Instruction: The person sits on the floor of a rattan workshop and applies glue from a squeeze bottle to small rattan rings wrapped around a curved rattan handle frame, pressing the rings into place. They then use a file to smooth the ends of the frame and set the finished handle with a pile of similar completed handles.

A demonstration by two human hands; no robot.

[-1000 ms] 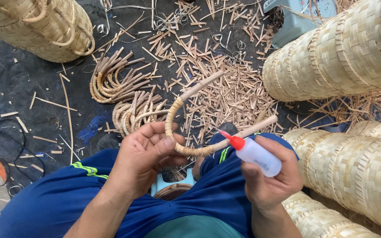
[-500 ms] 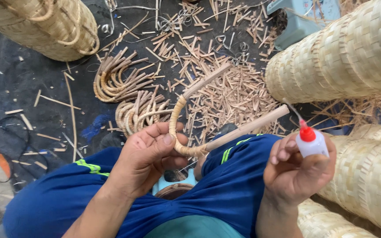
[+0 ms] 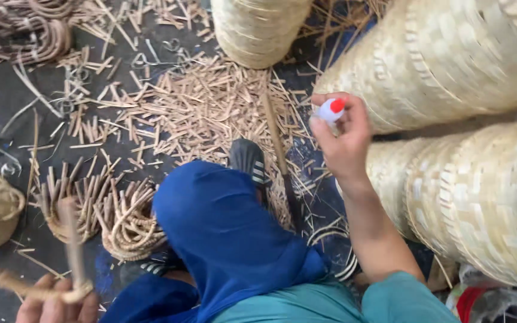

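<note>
Low at floor's left edge, left hand (image 3: 55, 305) clenched on curved rattan handle (image 3: 70, 251) (blurred), swung away from lap since a second ago. Right hand (image 3: 342, 140) lifted toward woven baskets (image 3: 450, 66), gripping red-capped glue bottle (image 3: 331, 110). Gluing apparently paused.

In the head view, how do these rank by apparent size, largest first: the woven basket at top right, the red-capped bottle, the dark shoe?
1. Woven basket, by far the largest.
2. Dark shoe.
3. Red-capped bottle in the right hand, smallest; the fingers partly hide it and it sits nearer the camera, so this gap is unsure.
</note>
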